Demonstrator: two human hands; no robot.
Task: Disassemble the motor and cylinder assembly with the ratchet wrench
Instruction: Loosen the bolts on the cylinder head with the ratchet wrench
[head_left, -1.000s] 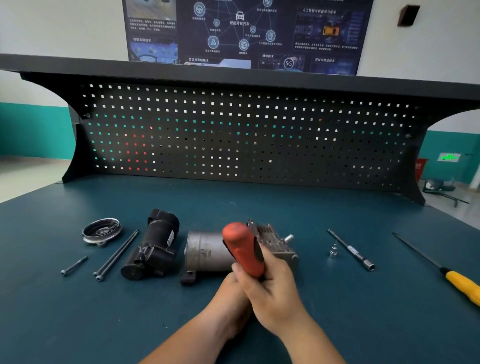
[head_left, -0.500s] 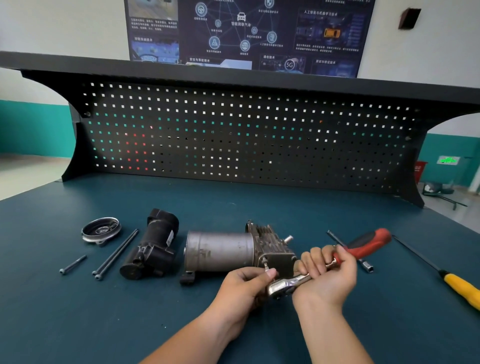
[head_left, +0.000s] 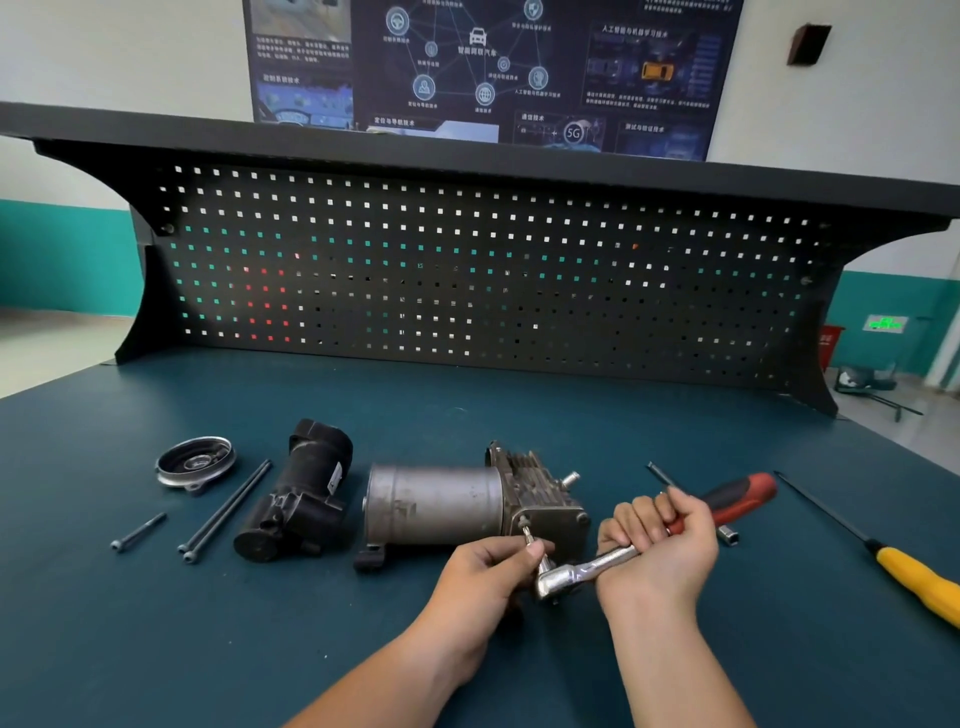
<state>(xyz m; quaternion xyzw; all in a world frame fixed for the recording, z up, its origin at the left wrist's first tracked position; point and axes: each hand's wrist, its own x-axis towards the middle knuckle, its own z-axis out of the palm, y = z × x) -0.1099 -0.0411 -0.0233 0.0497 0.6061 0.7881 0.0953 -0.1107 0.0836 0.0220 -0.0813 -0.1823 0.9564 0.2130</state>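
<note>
Motor and cylinder assembly (head_left: 441, 506): lies on its side at the centre of the tabletop (head_left: 156, 623). The grey cylindrical housing points left; the finned block is at its right end.

Ratchet wrench (head_left: 582, 571): held off the tabletop, just in front of the assembly's right end. The chrome head is low and to the left. The red and black handle slopes up to the right.

Right hand (head_left: 660, 551): fingers curled round the wrench shank, between the head and the red grip.

Left hand (head_left: 483, 577): thumb and fingers pinch the drive bit (head_left: 535, 545), which rises from the wrench head towards a fastener on the block's near face. Whether the bit is seated on that fastener cannot be told.

Other items on the tabletop:
- Black motor unit (head_left: 296, 493), lying just left of the assembly.
- Two long bolts (head_left: 228, 509), side by side, left of the black unit.
- Short bolt (head_left: 137, 531), farther left.
- Round metal end cap (head_left: 195, 462), behind the bolts.
- Extension bar (head_left: 662, 474), partly hidden behind the right hand and the wrench handle.
- Yellow-handled screwdriver (head_left: 914, 577), at the far right, well apart from the assembly.

A black pegboard (head_left: 467, 270) stands at the back edge of the tabletop.
</note>
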